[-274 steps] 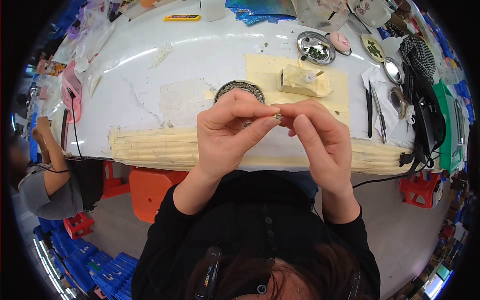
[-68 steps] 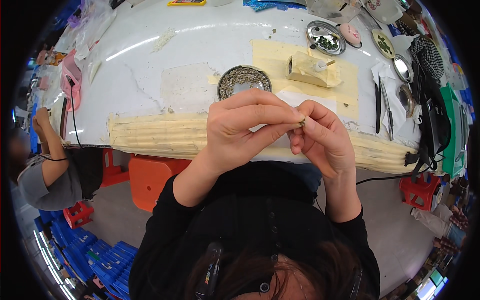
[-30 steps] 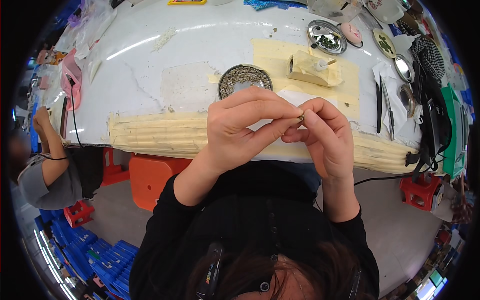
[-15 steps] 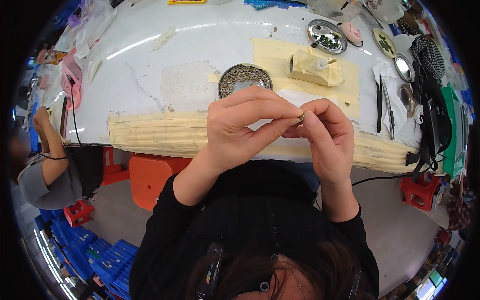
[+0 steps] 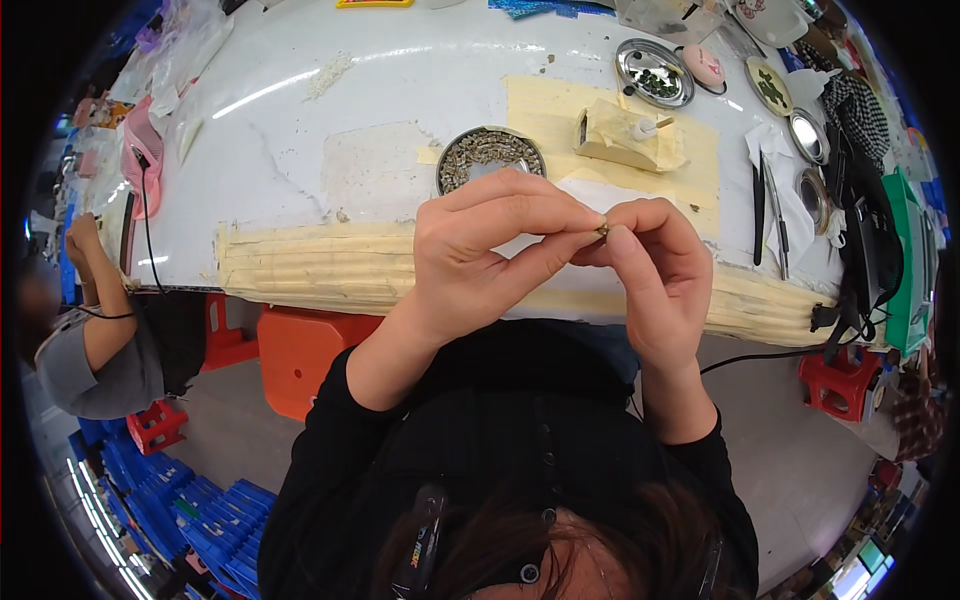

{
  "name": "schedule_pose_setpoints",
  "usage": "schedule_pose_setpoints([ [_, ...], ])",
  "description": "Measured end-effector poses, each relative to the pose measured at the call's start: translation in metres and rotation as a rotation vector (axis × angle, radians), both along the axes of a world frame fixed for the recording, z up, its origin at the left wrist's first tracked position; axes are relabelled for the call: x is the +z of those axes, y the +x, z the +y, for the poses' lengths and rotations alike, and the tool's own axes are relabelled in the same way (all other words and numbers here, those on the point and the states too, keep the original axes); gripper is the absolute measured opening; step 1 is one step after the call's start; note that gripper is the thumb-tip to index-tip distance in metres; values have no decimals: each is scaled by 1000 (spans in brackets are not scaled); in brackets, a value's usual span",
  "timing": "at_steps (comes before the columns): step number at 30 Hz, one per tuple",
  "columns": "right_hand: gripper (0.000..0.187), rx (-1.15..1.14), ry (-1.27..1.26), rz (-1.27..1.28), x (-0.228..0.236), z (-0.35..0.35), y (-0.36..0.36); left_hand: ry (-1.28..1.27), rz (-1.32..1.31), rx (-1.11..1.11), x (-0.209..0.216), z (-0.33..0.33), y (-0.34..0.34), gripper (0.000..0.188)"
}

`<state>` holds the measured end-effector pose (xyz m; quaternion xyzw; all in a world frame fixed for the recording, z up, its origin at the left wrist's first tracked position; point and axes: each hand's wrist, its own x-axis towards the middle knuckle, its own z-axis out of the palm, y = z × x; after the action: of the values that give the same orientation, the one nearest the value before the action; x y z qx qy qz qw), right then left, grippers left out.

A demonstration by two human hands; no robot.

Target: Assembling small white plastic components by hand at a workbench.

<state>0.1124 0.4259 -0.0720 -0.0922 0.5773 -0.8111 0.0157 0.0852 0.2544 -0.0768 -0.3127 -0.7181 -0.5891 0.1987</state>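
My left hand [image 5: 490,250] and my right hand [image 5: 660,270] meet fingertip to fingertip above the table's front edge. Between them they pinch a tiny brownish metallic piece [image 5: 602,230], mostly covered by the fingers and too small to name. Just beyond my left hand is a round metal dish [image 5: 541,160] holding many small greyish-brown metallic pieces; my knuckles hide its near rim. A white sheet of paper [image 5: 600,192] lies partly under my hands. Behind it stands a block wrapped in cream tape [image 5: 610,150] with a small white nozzle-tipped bottle [image 5: 643,128] on it.
At the back right, a metal tray [image 5: 655,72] holds dark green bits beside a pink rounded case [image 5: 703,66]. Tweezers [image 5: 759,210] lie to the right, near a green bin [image 5: 905,260]. Cream tape [image 5: 320,262] pads the table edge. Another person [image 5: 95,340] sits at the left.
My right hand has shifted very slightly to the right, showing a little more of the small piece. My left hand stays nearly in place.
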Motion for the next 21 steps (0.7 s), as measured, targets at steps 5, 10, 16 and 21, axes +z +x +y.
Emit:
schedule_pose_setpoints([
  [5, 10, 122, -124, -118, -1, 7, -4, 12, -17, -12, 1, 1, 1, 19],
  [10, 14, -117, 181, 169, -1, 1, 2, -29, 16, 99, -2, 3, 2, 19],
  [16, 32, -422, 715, 677, -4, -6, -2, 32, -8, 201, -2, 9, 1, 18],
  [21, 33, -466, 779, 790, -10, -10, -5, 100, -85, 180, -4, 8, 1, 17],
])
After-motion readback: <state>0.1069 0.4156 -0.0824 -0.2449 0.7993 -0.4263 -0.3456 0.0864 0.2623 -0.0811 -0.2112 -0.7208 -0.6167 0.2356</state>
